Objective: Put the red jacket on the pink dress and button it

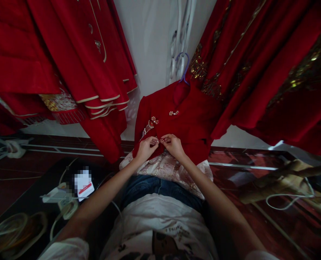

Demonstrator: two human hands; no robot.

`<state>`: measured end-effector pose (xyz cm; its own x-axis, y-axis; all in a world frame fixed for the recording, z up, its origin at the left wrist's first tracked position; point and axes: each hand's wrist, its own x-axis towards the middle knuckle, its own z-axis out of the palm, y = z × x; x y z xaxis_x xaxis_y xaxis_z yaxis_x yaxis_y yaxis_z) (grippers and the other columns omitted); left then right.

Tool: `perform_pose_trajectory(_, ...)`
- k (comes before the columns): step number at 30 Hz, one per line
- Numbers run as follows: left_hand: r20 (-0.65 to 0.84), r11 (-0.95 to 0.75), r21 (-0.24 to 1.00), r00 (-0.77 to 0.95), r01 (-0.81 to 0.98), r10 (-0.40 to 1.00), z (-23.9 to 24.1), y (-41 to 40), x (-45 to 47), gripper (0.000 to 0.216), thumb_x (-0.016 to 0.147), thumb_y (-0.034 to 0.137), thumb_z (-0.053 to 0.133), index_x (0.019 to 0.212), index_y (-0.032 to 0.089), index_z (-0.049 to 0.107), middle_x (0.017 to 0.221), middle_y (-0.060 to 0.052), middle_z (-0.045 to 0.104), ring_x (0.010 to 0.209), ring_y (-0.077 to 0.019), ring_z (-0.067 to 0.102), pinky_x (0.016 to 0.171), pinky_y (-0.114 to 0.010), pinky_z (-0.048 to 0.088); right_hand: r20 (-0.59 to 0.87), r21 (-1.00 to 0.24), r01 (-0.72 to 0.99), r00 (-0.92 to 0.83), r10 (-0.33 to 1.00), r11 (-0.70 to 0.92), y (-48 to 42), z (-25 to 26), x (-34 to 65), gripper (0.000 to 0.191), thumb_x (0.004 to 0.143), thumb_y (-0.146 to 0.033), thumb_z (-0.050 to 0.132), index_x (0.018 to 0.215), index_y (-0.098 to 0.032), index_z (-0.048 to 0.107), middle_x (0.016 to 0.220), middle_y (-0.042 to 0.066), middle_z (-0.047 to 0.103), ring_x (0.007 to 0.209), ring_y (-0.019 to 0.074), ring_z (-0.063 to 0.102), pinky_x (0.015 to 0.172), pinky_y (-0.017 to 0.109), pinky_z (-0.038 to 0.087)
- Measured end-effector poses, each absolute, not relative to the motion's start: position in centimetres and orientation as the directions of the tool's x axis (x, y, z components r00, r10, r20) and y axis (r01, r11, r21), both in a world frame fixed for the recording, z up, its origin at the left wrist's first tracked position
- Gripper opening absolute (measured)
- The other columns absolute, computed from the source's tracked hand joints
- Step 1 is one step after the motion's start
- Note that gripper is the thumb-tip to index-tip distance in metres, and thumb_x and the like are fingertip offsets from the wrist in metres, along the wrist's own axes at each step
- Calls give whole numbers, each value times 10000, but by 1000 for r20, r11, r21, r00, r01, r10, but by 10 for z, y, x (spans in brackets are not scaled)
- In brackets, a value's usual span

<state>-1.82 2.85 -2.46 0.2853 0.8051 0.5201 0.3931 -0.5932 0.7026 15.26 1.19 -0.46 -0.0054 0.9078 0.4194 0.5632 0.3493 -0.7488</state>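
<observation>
A red jacket (187, 112) hangs in front of me on a purple hanger (185, 68), its lower part over my lap. My left hand (146, 147) pinches one side of a small beaded clasp (161, 140) at the jacket's front. The other side of the clasp is between the fingertips of my right hand (173, 145). Both hands are close together; the fingers partly hide the clasp, and I cannot tell whether it is fastened. Higher up, a similar clasp (174, 113) lies across the front opening. A jewelled brooch (150, 125) with dangling strands sits on the left side of the chest.
Red garments with pale trim (101, 79) hang at left, and gold-embroidered red garments (258, 72) at right. Shiny pale pink fabric (163, 166) covers my lap. A lit phone (84, 186), a power strip (65, 202) and cables lie on a dark surface at left. Brown rolls (287, 180) lie at right.
</observation>
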Motion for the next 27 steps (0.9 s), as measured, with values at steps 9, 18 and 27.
perform_pose_trajectory(9,324,-353,924,188,145,927,-31,35,-11,203,707,197,718,896,137,678,818,-59,728,745,-146,697,743,-284,574,446,-764,514,-16,895,390,13,-5,153,130,799,-161,629,901,-167,708,878,47,689,697,112,656,711,236,548)
perform_pose_trajectory(18,330,-344,937,168,61,929,-31,34,-12,195,710,224,715,877,124,709,859,-83,746,765,-161,705,789,-314,571,462,-770,497,2,887,400,12,-4,152,123,797,-174,643,901,-170,709,882,45,693,701,114,664,710,236,552)
perform_pose_trajectory(27,332,-393,892,267,221,905,-22,35,-21,137,754,207,668,873,141,678,845,-66,731,751,-155,690,736,-296,560,474,-703,570,-70,878,426,6,3,151,155,853,-181,587,948,-159,707,929,71,696,716,124,676,713,241,554)
